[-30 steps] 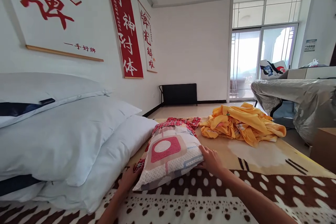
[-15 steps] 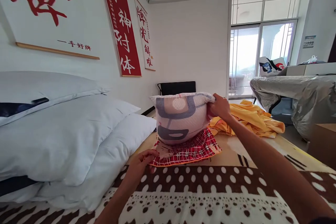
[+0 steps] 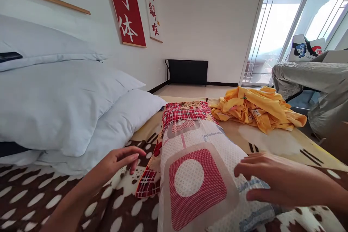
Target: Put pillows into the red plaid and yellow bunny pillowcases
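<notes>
A patterned pillow, pale with red and grey rounded squares, lies flat on the bed and reaches toward me. Under it and over its far end shows a red plaid cloth; a corner of it sticks out on the pillow's left side. My left hand hovers left of the pillow with fingers apart and nothing in them. Over the pillow's right edge is my right hand, fingers loosely spread, holding nothing; whether it touches the pillow I cannot tell.
White pillows are stacked along the left. A crumpled yellow cloth lies at the bed's far right. The brown and cream blanket covers the bed. Beyond stand a black folded frame and plastic-covered furniture.
The pillow, held up by my right hand before, now lies flat and nearer me. Both hands have let go. The red plaid cloth now covers its far end. My view has tilted down.
</notes>
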A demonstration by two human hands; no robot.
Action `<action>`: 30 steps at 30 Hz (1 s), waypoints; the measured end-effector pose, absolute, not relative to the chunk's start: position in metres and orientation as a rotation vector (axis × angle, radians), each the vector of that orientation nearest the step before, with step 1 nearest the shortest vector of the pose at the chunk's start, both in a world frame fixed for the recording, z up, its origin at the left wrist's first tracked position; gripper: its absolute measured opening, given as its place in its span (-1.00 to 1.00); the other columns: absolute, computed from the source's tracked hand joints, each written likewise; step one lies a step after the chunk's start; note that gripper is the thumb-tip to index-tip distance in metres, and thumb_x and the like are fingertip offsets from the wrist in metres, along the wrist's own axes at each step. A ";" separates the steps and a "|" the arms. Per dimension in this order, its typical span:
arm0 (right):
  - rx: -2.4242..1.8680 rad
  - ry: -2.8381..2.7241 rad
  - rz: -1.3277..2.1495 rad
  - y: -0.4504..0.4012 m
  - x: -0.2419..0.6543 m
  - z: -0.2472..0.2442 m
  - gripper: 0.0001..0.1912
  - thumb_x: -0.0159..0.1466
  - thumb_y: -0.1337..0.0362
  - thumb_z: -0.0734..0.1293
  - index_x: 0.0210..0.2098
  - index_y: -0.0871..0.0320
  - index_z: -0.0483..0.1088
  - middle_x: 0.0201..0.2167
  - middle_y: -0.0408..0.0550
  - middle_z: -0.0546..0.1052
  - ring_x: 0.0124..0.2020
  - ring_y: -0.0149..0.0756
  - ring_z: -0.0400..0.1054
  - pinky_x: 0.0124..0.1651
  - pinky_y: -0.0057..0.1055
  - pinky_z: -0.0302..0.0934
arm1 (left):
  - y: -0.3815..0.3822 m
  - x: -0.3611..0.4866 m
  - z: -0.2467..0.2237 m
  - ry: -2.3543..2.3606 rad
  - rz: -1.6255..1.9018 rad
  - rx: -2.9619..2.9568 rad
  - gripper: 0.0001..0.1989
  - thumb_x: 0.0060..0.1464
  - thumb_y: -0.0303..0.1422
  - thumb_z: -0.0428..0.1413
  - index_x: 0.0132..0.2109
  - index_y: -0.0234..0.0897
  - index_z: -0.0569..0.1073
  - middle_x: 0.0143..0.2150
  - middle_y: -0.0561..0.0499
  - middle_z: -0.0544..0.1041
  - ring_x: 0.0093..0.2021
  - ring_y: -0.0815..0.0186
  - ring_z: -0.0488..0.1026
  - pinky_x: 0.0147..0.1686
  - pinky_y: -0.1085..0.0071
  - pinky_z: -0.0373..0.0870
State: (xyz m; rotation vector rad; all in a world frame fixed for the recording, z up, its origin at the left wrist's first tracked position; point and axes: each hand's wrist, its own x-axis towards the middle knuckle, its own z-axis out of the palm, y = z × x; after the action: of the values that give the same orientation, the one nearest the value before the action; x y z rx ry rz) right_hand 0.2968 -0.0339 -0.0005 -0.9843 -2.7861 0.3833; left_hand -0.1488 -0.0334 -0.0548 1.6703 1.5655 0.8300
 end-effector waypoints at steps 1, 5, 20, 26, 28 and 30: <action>-0.961 -2.815 0.378 -0.027 0.284 0.008 -0.71 0.27 0.04 0.29 -0.08 -0.01 0.42 -0.16 -0.10 0.51 -0.16 -0.28 0.40 -0.14 -0.38 0.23 | -0.020 -0.136 -0.047 1.541 0.911 1.677 -0.65 0.05 -0.07 0.04 -0.19 -0.22 0.50 -0.54 0.08 0.42 -0.46 0.30 0.39 -0.36 0.43 0.37; -0.876 -2.837 0.099 -0.009 0.231 0.026 -0.73 0.33 0.07 0.24 -0.13 0.11 0.37 -0.22 -0.06 0.49 -0.20 -0.24 0.38 -0.17 -0.31 0.20 | 0.045 -0.087 -0.029 1.552 1.017 1.931 -0.69 0.01 -0.17 0.01 -0.21 -0.28 0.47 -0.48 0.05 0.46 -0.45 0.30 0.41 -0.38 0.40 0.37; 0.023 -2.919 0.062 0.043 0.101 -0.080 -0.65 0.38 0.04 0.12 -0.21 0.16 0.36 -0.12 -0.12 0.55 -0.07 -0.39 0.37 0.09 -0.34 0.00 | 0.150 -0.092 -0.098 1.582 1.079 2.224 -0.67 -0.17 -0.48 -0.01 -0.18 -0.27 0.45 -0.15 -0.06 0.49 -0.13 0.23 0.44 -0.07 0.31 0.39; -0.180 -3.021 -0.109 0.044 0.083 -0.101 -0.56 0.26 -0.04 0.21 -0.49 0.17 0.45 -0.60 -0.14 0.52 -0.48 -0.34 0.36 -0.04 -0.27 0.07 | 0.161 -0.113 -0.110 1.875 1.066 2.148 -0.87 -0.09 -0.43 -0.04 -0.31 -0.25 0.33 -0.26 -0.07 0.42 -0.18 0.18 0.38 -0.10 0.27 0.30; -0.253 -2.985 -0.143 0.041 0.080 -0.104 -0.59 0.25 0.01 0.21 -0.51 0.16 0.48 -0.66 -0.15 0.49 -0.55 -0.35 0.32 -0.13 -0.29 0.10 | 0.159 -0.119 -0.113 1.924 1.018 2.133 -0.88 -0.06 -0.43 -0.07 -0.32 -0.23 0.31 -0.27 -0.06 0.44 -0.22 0.19 0.38 -0.16 0.31 0.27; -0.369 -2.907 -0.190 0.039 0.079 -0.104 -0.61 0.23 0.07 0.21 -0.54 0.15 0.49 -0.70 -0.14 0.46 -0.61 -0.34 0.29 -0.22 -0.30 0.11 | 0.154 -0.125 -0.115 1.960 0.965 2.119 -0.86 -0.04 -0.43 -0.10 -0.30 -0.23 0.31 -0.27 -0.09 0.47 -0.25 0.17 0.40 -0.22 0.34 0.24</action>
State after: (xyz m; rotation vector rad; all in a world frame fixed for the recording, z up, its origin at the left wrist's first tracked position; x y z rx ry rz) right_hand 0.0794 0.0389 -0.1038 -0.3687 -2.9074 -0.1903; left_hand -0.1247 0.1541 -0.1149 2.1187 1.9604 0.9645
